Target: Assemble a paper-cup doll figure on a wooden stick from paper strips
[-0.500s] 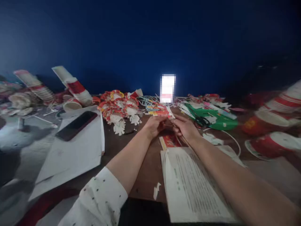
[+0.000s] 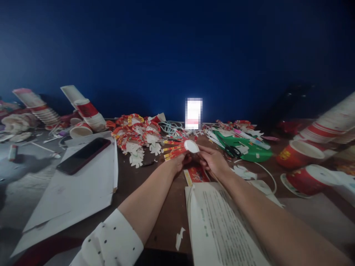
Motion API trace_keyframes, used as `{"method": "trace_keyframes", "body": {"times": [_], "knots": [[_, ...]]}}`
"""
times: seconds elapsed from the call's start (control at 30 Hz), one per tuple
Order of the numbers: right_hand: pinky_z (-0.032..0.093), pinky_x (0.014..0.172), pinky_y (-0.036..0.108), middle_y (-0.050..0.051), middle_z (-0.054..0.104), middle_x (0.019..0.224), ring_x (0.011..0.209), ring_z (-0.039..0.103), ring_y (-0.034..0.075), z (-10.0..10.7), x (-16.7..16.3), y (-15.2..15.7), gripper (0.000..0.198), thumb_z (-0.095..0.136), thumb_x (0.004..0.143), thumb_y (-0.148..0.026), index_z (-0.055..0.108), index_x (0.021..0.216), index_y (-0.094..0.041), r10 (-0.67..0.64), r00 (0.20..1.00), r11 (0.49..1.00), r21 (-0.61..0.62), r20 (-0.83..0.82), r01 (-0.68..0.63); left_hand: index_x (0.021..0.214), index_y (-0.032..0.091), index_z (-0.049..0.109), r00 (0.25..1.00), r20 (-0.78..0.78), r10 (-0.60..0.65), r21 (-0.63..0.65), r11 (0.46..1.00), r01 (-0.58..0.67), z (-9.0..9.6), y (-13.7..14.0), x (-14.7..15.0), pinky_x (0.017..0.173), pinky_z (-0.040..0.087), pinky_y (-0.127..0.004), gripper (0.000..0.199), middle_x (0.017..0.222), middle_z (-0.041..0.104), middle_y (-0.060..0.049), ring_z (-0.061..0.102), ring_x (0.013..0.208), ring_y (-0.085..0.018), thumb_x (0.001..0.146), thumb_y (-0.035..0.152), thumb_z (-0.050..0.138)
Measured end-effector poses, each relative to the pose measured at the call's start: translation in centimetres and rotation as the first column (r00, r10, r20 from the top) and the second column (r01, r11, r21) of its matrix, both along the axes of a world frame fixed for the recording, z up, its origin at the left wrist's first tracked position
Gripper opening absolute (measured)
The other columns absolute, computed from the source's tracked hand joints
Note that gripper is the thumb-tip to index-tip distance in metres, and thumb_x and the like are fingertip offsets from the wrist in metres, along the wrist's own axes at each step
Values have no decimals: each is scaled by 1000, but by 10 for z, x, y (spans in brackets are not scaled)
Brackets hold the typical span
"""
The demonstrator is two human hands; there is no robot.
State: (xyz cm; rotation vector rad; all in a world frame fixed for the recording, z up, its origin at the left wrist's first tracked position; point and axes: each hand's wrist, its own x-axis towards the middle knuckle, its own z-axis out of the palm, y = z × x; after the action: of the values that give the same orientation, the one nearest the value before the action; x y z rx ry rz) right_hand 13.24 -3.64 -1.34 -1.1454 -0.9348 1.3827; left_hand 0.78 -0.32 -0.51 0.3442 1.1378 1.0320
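A paper cup cut into strips (image 2: pixel 190 146) is held up over the table in front of me. Its round white base faces me, and red and yellow strips fan out to the left. From below, my left hand (image 2: pixel 179 163) is closed on it, fingertips partly hidden. My right hand (image 2: pixel 215 159) pinches the cup's right side. Under my hands lies a flat red printed piece (image 2: pixel 197 174) with a yellow edge. Nearer to me is a printed sheet of paper (image 2: pixel 219 221), partly behind my right forearm.
To the left, a phone (image 2: pixel 83 155) rests on white board (image 2: pixel 80 188); beyond stand stacked paper cups (image 2: pixel 90 114). Cut red and white cup pieces (image 2: pixel 137 136) are heaped behind my left hand. Black-handled scissors (image 2: pixel 234 150) lie on a green sheet (image 2: pixel 253 150). More cups (image 2: pixel 303 151) are at right.
The cut cup has turned so its white base and fanned strips now show between my hands. My view has shifted slightly, so the table sits lower in the picture.
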Motion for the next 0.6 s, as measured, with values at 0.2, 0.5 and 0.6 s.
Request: {"method": "trace_keyframes", "body": {"times": [0.2,0.5,0.6], "knots": [[15,36,18,-6,50,52,42,34,5,-4,1,1,58,70,63,-30,74,118,-13,15,999,1000,21,53,-16,63,14,53,1000,21,20,46,999,-21,2,0,-1,45,38,-11,28,53,52,4,43,45,-2,84,-5,58],[17,34,16,-4,57,58,42,38,5,2,5,1,61,74,60,-27,72,120,-14,55,998,998,-19,24,-55,65,12,58,998,-18,-52,60,997,53,-3,6,-3,41,38,-13,21,53,54,3,44,42,-3,76,-4,65],[15,34,15,-2,61,65,43,38,3,6,6,1,54,76,59,-26,74,112,-14,84,996,995,-54,-16,-85,62,10,60,998,27,-49,67,997,47,-5,7,-5,40,38,-14,20,53,57,0,47,43,-4,76,-3,66]]}}
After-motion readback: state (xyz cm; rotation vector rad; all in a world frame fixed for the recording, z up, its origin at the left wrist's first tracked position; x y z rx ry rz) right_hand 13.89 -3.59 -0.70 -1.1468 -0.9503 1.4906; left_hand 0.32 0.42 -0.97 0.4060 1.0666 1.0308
